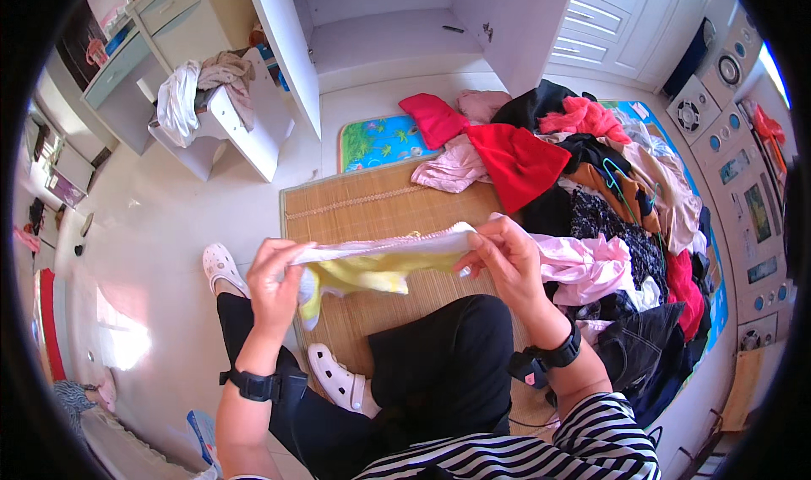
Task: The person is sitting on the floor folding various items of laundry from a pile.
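Stretched between my two hands is a small yellow and white garment (372, 265), its whitish upper edge drawn nearly straight from side to side. My left hand (276, 279) pinches one end of that edge. Closed on the opposite end is my right hand (507, 256), thumb against fingers. The yellow cloth hangs in loose folds beneath, over the woven straw mat (338, 206). What kind of garment it is, I cannot make out.
A large heap of mixed clothes (617, 184) spreads to the right, a red garment (515, 163) on its near-left side. Ahead stands an open white cabinet (389, 37). At the left a white stool (262, 138) bears clothes. A pale clog (334, 374) on my foot rests on the mat.
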`<state>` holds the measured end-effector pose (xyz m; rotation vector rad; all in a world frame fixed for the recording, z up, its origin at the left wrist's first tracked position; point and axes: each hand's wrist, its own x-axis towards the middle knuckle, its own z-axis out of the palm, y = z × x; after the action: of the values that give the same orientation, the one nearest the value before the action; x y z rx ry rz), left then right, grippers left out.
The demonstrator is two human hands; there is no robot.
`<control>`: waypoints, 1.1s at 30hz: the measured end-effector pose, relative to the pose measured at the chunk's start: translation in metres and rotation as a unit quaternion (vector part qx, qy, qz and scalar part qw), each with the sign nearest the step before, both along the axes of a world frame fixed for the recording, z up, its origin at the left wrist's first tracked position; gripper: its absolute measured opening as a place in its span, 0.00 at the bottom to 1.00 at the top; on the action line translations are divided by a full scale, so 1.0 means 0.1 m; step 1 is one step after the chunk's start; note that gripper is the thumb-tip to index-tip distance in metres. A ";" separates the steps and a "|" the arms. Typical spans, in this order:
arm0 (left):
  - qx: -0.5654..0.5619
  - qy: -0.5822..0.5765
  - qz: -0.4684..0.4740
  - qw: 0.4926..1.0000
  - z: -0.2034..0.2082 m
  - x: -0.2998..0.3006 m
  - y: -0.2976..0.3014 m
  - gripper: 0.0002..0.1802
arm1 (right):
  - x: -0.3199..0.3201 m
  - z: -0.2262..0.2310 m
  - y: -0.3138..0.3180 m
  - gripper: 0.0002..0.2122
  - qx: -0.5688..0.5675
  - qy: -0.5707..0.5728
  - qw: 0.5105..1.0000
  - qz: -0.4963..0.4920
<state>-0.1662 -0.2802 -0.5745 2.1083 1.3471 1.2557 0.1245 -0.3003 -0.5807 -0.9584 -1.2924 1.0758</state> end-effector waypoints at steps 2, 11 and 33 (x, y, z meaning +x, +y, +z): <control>0.024 -0.075 -0.003 0.997 0.20 -0.05 -0.02 0.12 | 0.00 0.21 -0.06 0.03 0.005 -0.014 1.000 0.002; -0.102 -0.129 0.020 0.986 0.67 -0.26 -0.31 0.07 | -0.11 0.60 -0.36 0.03 0.261 -0.151 0.950 -0.080; 0.230 -0.076 0.115 0.963 1.36 -0.48 -0.10 0.06 | 0.29 1.36 -0.10 0.09 0.268 0.016 0.946 -0.180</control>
<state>-0.2145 -0.2900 -0.4384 2.1219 1.3613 1.9450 0.1532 -0.3108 -0.4452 -0.7159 -1.2303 0.4179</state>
